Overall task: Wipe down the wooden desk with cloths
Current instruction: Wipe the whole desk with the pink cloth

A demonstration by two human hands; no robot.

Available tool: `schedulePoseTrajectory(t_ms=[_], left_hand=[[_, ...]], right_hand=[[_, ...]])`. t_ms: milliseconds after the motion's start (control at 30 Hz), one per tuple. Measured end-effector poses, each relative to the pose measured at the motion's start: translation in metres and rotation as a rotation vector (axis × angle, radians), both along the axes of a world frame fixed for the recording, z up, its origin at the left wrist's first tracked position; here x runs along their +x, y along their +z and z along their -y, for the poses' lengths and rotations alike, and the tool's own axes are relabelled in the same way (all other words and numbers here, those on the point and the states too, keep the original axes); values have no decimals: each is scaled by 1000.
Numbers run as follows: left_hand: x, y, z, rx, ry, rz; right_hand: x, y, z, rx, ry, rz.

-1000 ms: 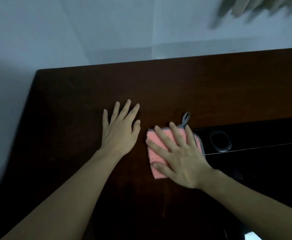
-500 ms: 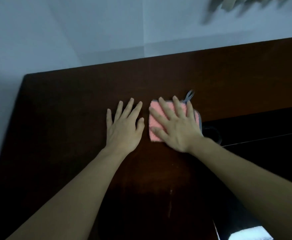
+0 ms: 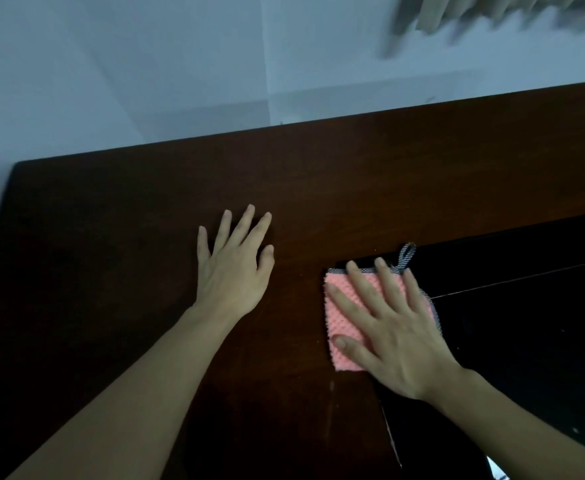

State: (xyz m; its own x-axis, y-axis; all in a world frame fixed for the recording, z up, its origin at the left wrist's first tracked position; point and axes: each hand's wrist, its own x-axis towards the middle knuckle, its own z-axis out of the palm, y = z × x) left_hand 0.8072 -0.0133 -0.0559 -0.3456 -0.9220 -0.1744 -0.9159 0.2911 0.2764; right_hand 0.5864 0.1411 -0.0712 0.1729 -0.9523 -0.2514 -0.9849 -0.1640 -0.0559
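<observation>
the right hand [image 3: 393,332] lies flat with its fingers [image 3: 362,284] straight and spread, pressing down on a pink cloth [image 3: 344,311]. it does not grasp the cloth; the fingers are released and only push on it from above. the thumb lies along the near left part of the cloth, and the fingertips reach to the far edge of it. the right forearm comes in from the lower right corner, and the hand points away and a little to the left.

the left hand [image 3: 234,268] is also flat and relaxed, palm down on the wooden desk [image 3: 128,220], holding nothing. its fingers are straight and a little apart. the left forearm comes from the lower left corner. the two hands are apart, with bare wood between them.

the pink cloth has a grey border and a small grey loop [image 3: 405,256] at its far corner, just beyond the fingertips. the cloth lies at the edge where the brown wood meets a black glossy panel [image 3: 526,306], and its right part lies over this panel. behind the desk is a pale wall [image 3: 145,64], and at the top right something blurred [image 3: 492,12] that i cannot identify.
</observation>
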Motion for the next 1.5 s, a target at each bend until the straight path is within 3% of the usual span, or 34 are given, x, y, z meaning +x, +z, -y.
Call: schedulePoseTrajectory(t_ms=[233,567,767,1033,1300,1500], left_hand=[[-9,-10,0,1,-52,36],[-5,-4,-1,1,-19,58],[9,4,-2,-22,40,47],[11,11,-11,-37,59,47],[-37,10,-19,-23,-31,-5],[-81,6,-37,-2,-102,-44]], right_hand=[[-55,2,4,38,-209,-24],[-71,5,101,37,-202,-18],[-29,7,133,57,26,-48],[6,9,89,78,456,-15],[-75,7,122,35,-17,-17],[-118,13,54,72,-111,-22]])
